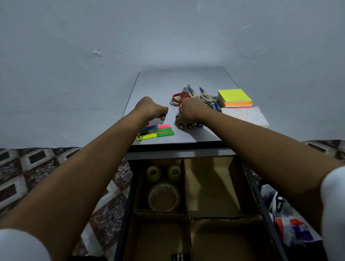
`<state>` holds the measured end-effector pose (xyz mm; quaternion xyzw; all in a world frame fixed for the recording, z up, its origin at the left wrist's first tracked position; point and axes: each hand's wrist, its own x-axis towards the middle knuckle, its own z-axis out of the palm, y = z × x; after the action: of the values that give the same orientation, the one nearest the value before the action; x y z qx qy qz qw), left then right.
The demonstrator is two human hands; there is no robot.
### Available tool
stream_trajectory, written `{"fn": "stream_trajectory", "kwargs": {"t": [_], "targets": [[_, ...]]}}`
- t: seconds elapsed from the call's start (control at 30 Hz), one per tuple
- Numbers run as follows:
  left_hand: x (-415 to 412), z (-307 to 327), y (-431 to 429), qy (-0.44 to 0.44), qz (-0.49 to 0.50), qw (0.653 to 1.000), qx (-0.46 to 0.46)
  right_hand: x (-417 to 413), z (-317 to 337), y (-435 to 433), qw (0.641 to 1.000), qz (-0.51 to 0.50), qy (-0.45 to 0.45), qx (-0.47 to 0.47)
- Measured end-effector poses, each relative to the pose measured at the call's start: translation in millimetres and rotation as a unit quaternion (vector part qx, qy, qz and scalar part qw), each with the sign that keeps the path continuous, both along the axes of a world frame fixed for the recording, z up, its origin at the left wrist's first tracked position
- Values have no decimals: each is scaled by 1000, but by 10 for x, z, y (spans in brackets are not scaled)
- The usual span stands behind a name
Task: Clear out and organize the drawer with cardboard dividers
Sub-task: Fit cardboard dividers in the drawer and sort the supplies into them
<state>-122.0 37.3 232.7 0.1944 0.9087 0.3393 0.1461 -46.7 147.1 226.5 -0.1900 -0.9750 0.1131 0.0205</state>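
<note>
From the head camera, the left hand [155, 111] is curled round a small gold-tipped cylindrical battery [162, 118], just above the grey tabletop [164, 80] near its front left. The right hand [189, 111] bends its fingertips onto a row of small batteries [190, 126] lying mid-front; whether it grips one I cannot tell. Neon sticky flag strips [155, 131] lie by the front edge. Below, the open dark-framed drawer [126, 209] holds brown cardboard dividers [186, 190], with three clear tape rolls [163, 195] in the far left compartment.

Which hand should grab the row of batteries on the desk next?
Right. The right hand rests on the row of batteries, while the left hand grips a single battery and sits off to the side.
</note>
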Motion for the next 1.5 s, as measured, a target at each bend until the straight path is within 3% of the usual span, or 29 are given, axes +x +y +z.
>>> {"fn": "stream_trajectory", "kwargs": {"t": [0.17, 0.3, 0.43, 0.63, 0.9, 1.1, 1.3, 1.5], "targets": [[59, 32, -84, -26, -1, 999, 28, 47, 28, -5, 998, -13, 30, -56], [237, 84, -234, -51, -14, 994, 92, 328, 236, -69, 976, -50, 88, -193], [561, 32, -516, -107, -38, 984, 139, 709, 203, -187, 893, -117, 87, -426], [1118, -445, -996, -219, -99, 959, 149, 1374, -331, -415, 816, -109, 23, -568], [1490, -1353, -1378, -375, -105, 921, -10, 2017, -1000, -820, 761, -156, 6, -630], [1468, -1673, -1373, -329, -127, 926, -136, 2167, -1224, -1020, 742, -204, 27, -639], [1556, -1665, -1329, -255, -200, 924, -201, 2201, -1307, -1091, 732, -206, 40, -648], [1516, -1754, -1364, -236, -215, 914, -251, 2190, -1340, -1107, 735, -202, 50, -645]]}}
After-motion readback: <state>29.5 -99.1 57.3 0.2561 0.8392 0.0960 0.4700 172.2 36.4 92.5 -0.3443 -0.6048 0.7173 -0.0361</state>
